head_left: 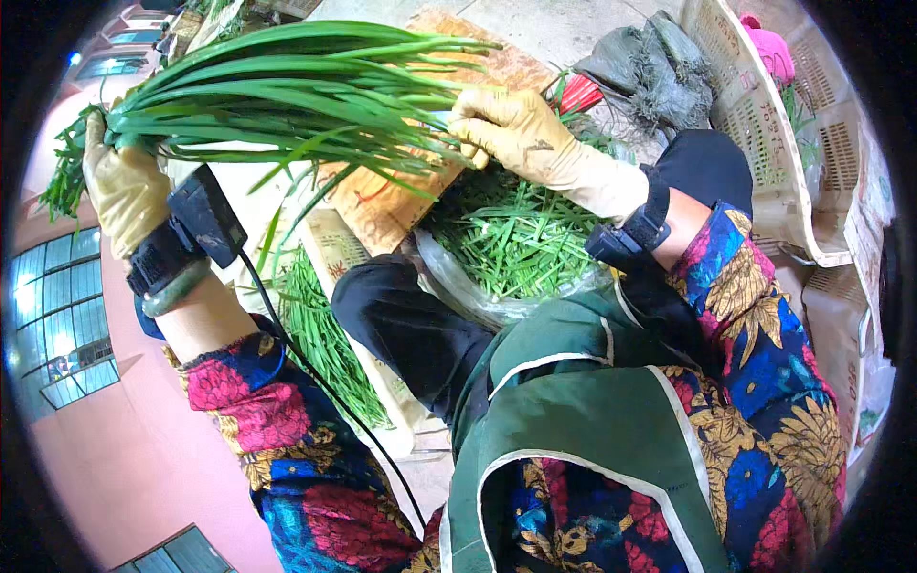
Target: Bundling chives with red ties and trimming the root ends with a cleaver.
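A large bunch of garlic chives (296, 91) is held up across the upper left, its stem ends pointing right. My left hand (126, 191), in a pale yellow glove, is closed around the leafy end; the tips droop beyond it. At the stem ends is my right hand (521, 134), gloved alike, with thumb and fingers pinched together on some stems. Below the right hand, loose green trimmings (521, 239) fill a clear plastic bag (449, 277). Both wrists wear black straps, and a black box (207, 215) with a cable is by the left one.
More chives (325, 334) lie in a pale crate (396, 420) left of my knee. A stained brown board (387, 205) is under the bunch. Red strips (580, 94) and a grey sack (659, 72) lie beyond my right hand. Cream plastic crates (764, 124) stand at the right.
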{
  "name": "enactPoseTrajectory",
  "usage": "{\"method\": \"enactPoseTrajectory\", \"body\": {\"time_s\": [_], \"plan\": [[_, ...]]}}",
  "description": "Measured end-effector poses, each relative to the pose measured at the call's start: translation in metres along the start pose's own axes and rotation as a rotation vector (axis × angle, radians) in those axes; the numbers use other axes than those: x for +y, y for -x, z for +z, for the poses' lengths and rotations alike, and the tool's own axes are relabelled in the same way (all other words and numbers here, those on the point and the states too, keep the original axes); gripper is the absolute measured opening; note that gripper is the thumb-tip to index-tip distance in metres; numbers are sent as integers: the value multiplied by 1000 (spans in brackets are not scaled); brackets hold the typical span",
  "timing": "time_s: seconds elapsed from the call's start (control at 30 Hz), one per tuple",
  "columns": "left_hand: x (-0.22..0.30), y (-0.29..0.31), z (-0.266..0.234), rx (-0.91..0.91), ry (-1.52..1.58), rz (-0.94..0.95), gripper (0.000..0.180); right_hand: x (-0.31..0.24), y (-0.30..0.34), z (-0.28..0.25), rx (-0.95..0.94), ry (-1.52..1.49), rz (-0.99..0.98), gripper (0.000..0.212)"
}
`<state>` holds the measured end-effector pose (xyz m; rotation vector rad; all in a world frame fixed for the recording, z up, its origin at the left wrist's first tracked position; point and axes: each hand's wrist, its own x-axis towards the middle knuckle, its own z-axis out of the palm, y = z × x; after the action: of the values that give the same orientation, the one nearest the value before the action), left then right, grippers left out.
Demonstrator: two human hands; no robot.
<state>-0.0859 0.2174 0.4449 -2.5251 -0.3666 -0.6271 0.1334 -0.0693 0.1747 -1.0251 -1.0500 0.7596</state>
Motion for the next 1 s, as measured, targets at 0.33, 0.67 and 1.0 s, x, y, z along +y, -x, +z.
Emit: {"method": "enactPoseTrajectory", "body": {"time_s": [0.33, 0.67, 1.0], "plan": [[24, -11, -7, 272, 1118, -581, 31, 17, 13, -34, -179, 105, 352, 15], [23, -15, -25, 528, 1472, -932, 45, 21, -23, -41, -30, -118, -3, 27], [62, -5, -1, 82, 850, -448, 44, 8, -5, -22, 163, -237, -26, 30]]}}
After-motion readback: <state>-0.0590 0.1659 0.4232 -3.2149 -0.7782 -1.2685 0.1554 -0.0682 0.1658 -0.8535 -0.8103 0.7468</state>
